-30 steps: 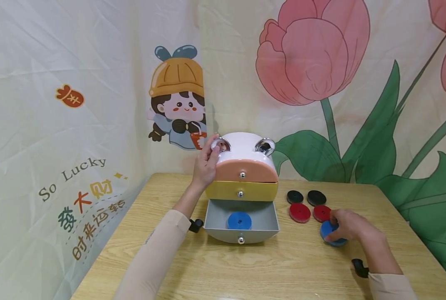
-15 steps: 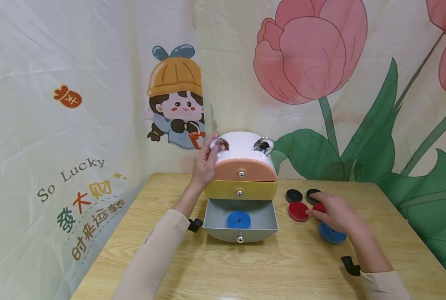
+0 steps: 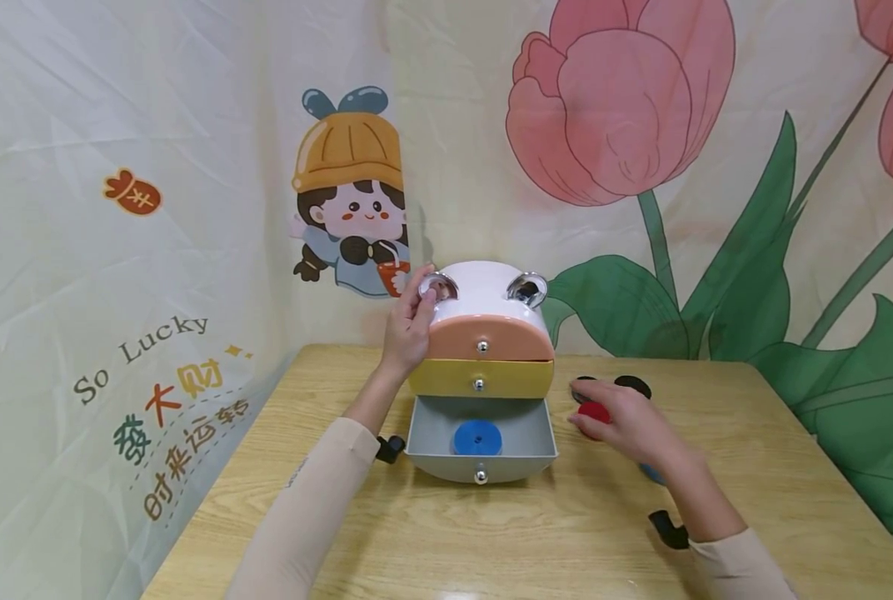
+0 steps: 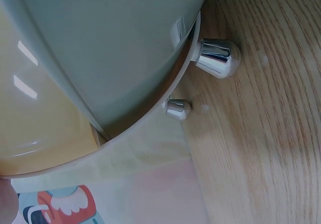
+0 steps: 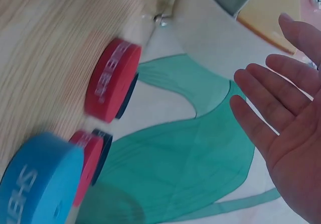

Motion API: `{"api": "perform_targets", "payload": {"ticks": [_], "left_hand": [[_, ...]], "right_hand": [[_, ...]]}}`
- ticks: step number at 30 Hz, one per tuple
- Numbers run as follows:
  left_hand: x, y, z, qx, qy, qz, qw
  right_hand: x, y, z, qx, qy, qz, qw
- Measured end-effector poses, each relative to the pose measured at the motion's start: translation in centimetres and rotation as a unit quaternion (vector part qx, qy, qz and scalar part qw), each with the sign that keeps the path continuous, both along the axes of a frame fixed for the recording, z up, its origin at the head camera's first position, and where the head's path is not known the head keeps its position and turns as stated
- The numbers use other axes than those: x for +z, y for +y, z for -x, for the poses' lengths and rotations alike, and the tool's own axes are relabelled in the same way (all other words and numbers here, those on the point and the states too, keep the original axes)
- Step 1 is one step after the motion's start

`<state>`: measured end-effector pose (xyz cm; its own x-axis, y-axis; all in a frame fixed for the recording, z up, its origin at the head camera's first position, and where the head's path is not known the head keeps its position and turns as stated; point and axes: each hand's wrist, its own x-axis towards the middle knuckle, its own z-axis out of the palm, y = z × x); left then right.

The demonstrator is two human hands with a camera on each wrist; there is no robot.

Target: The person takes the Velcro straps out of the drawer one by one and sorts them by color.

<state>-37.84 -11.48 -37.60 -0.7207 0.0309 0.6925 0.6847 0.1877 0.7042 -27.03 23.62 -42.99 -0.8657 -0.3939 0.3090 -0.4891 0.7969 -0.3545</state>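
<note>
A small frog-shaped drawer box [image 3: 491, 283] stands on the table, its bottom grey drawer [image 3: 544, 462] pulled out. Inside that drawer lies a blue disc [image 3: 479, 438] with a small centre hole. My left hand [image 3: 407, 329] grips the box's left silver ring-shaped eye, thumb on the front. To the right of the box, my right hand [image 3: 630, 421] hovers over a red disc [image 3: 593, 410], fingers spread and holding nothing. In the right wrist view a blue disc [image 5: 40, 184] with white lettering lies nearest, and another red disc [image 5: 88, 156] is partly hidden behind it.
Two black discs lie behind the red ones; one black disc [image 3: 632, 383] shows beyond my right hand. The box's yellow drawer [image 3: 439, 377] and orange drawer [image 3: 454, 337] are closed. A printed cloth [image 3: 461, 167] hangs behind the wooden table [image 3: 326, 533].
My right hand has let go of the blue disc on the table and moved left and back, over the nearer red disc. My left hand keeps its grip on the silver eye.
</note>
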Motion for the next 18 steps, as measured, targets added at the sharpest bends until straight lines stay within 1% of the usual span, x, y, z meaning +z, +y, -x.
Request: {"api": "perform_targets", "payload": {"ticks": [4, 7, 14, 18], "left_hand": [[0.0, -0.1, -0.1, 0.001, -0.006, 0.002, 1.0], [0.1, 0.0, -0.3, 0.007, -0.012, 0.005, 0.9999], [-0.1, 0.1, -0.2, 0.012, -0.003, 0.006, 0.9999], [-0.1, 0.1, -0.1, 0.014, -0.003, 0.004, 0.9999]], "right_hand": [[0.1, -0.9, 0.2, 0.017, 0.007, 0.004, 1.0], [0.3, -1.4, 0.1, 0.015, -0.002, 0.001, 1.0], [0.3, -2.1, -0.2, 0.01, -0.024, -0.029, 0.999], [0.6, -2.4, -0.5, 0.005, -0.02, -0.054, 0.998]]}}
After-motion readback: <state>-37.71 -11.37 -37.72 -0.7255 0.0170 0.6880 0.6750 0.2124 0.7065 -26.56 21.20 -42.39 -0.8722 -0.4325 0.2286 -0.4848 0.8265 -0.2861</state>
